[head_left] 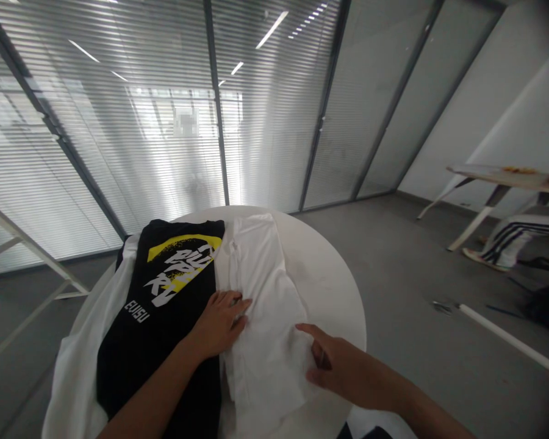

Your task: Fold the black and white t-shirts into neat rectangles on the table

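Observation:
A black garment [160,341] with a yellow and white print and the letters EVISU lies flat on a round white table [332,274]. White cloth [263,274] lies folded in a long strip along its right side, and more white cloth [75,366] spreads down the left. My left hand [222,320] rests on the strip's inner edge, where it meets the black part, with its fingers spread. Over the strip's right edge is my right hand [336,363], index finger stretched out and thumb apart, the other fingers partly curled. Neither hand visibly grips the cloth.
Glass partitions with blinds [174,122] stand behind the table. A white metal frame [27,244] is at the left. On the right are another table [507,177], a person's striped trouser leg [512,241] and a white pole [507,338] above the grey floor.

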A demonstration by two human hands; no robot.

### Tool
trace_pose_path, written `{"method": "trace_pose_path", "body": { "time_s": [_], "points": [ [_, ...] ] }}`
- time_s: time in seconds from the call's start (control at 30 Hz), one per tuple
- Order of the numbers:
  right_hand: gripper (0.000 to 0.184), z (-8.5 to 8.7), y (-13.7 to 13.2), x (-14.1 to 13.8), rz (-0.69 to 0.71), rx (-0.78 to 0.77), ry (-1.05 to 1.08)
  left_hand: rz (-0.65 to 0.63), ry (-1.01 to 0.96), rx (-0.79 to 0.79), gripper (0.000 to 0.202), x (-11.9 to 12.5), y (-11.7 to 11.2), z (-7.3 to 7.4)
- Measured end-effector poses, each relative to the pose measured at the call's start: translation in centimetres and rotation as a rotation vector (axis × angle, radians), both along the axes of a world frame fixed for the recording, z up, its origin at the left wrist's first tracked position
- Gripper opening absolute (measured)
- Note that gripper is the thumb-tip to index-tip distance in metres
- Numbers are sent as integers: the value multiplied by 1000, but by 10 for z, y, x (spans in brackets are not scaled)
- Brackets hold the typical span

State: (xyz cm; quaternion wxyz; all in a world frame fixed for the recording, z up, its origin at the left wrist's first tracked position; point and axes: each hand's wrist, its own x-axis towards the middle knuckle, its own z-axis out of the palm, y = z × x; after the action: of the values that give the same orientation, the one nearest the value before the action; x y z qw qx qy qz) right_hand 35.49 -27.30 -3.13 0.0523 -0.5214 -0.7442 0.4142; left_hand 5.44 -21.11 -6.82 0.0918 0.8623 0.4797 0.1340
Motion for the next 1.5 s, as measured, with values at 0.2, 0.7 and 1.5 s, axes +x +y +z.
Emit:
{"method": "trace_pose_path", "body": {
  "time_s": [0.2, 0.7, 1.5],
  "points": [
    [80, 4, -12, -8, 91, 110, 121, 53, 70, -53, 46, -3, 2, -4],
    [10, 9, -18, 0, 81, -59, 306, 95, 76, -59, 42, -4, 1, 0],
    [43, -33, 180, -67, -149, 601, -221, -13, -80, -29, 29, 5, -4, 12]
  ]
}}
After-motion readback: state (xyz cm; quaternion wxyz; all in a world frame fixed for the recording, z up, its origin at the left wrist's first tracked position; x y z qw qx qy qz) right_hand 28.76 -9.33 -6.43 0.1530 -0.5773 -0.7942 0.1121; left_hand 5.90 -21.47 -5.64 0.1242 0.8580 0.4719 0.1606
